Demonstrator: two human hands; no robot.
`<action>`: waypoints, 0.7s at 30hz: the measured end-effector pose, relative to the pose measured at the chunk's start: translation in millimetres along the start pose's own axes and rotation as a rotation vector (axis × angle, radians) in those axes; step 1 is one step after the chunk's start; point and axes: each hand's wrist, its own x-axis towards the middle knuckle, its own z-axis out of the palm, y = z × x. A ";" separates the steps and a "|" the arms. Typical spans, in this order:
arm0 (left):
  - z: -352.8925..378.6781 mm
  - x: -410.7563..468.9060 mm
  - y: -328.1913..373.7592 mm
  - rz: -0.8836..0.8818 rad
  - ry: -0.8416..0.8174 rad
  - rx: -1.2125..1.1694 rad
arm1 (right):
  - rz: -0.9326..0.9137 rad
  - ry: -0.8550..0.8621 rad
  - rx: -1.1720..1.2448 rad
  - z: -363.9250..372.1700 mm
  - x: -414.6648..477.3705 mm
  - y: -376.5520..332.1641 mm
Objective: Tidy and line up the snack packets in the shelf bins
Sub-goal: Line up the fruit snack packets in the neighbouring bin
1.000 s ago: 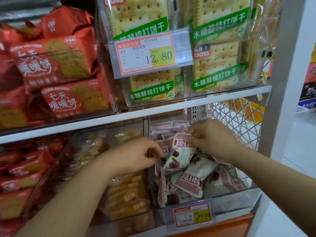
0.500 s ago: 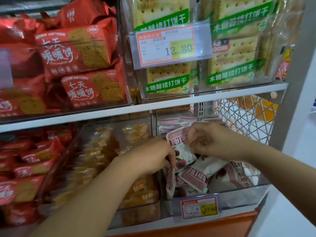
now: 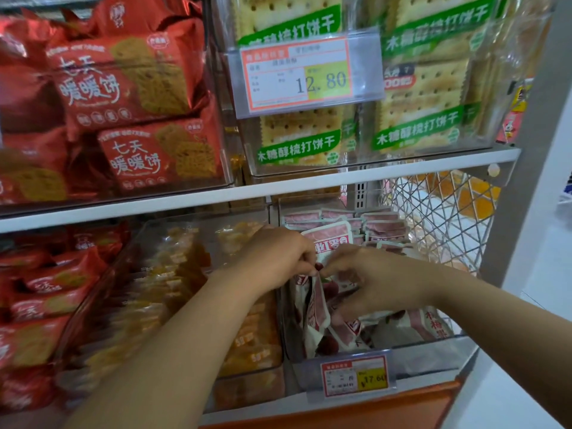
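As right hand [image 3: 380, 283] covers it, packet [image 3: 328, 239] half-hidden

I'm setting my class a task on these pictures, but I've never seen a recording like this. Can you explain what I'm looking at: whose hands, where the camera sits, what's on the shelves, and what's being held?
There is no machine here. A person wears one camera on the head, looking forward and down at their own hands, so every picture is that same view. The left hand and right hand reach into a clear bin on the lower shelf and pinch pink-and-white packets in it. A price tag hangs on the bin's front. Beside it lie orange snacks. Above are red biscuit packets and green-labelled crackers.
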 end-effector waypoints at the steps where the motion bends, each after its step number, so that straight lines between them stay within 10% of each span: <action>1: 0.7 0.3 -0.7 0.005 0.002 -0.020 | 0.009 -0.026 0.064 -0.5 -0.7 -0.1; 11: -29.4 -13.8 -8.6 0.031 0.148 -0.394 | 0.063 -0.142 0.397 2.9 -0.5 0.2; 21: -20.3 -16.4 -4.0 0.021 0.179 -0.668 | -0.041 -0.169 0.187 10.8 2.4 -7.2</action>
